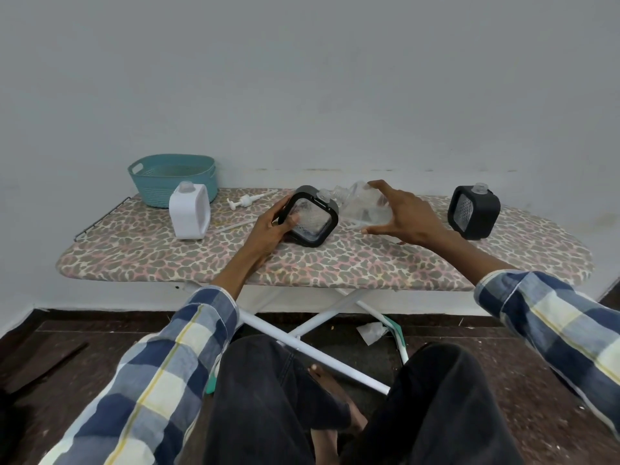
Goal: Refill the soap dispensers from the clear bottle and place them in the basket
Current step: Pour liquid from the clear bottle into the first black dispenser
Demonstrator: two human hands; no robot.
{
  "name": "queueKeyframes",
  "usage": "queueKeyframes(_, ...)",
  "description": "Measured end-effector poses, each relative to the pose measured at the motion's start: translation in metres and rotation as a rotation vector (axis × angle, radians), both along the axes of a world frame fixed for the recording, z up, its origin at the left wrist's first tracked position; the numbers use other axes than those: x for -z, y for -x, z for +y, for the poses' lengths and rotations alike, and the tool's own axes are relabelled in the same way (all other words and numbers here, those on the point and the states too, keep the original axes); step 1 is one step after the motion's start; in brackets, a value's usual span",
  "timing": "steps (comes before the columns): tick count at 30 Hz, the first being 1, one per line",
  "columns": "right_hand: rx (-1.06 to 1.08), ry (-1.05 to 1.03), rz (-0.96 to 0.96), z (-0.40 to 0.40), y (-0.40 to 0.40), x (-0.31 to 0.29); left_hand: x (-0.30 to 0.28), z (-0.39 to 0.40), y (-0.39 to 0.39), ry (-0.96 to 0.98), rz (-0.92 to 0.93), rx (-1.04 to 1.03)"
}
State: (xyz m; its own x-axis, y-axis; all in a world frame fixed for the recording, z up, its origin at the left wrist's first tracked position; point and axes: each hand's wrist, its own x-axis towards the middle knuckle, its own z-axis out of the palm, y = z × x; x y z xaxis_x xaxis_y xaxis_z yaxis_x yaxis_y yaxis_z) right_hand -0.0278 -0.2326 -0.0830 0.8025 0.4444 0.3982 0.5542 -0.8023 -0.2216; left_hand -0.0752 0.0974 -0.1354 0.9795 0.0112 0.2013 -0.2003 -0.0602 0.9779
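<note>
Ironing board, three dispensers, one basket

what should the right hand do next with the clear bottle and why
Probably tip the clear bottle a little further: the right hand holds it tilted, neck toward the open neck of the black dispenser that the left hand steadies.

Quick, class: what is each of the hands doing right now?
Left hand: grips the tilted black soap dispenser.
Right hand: fingers spread around the clear bottle, holding it tipped toward the dispenser's neck.
</note>
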Motion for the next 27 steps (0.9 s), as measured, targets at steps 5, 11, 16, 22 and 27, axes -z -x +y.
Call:
queueKeyframes(5, 0.006, 0.009, -0.007, -0.002, 0.0, -0.005, -0.002, -0.007, -0.005, 0.111, 0.034, 0.044)
queueKeyframes(11, 0.022, 0.009, -0.017, -0.003, -0.001, -0.012, -0.001, -0.011, -0.007, 0.132, 0.034, 0.039)
queueKeyframes(16, 0.005, 0.042, -0.025, -0.004, -0.002, -0.017, 0.0, -0.014, -0.005, 0.104, 0.012, 0.001)
queueKeyframes(22, 0.013, 0.049, -0.027, -0.004, -0.003, -0.017, 0.002, -0.014, -0.004, 0.121, 0.011, 0.008)
queueKeyframes(27, -0.002, 0.041, -0.005, -0.004, 0.0, -0.018, 0.004, -0.012, -0.005, 0.131, -0.006, 0.014)
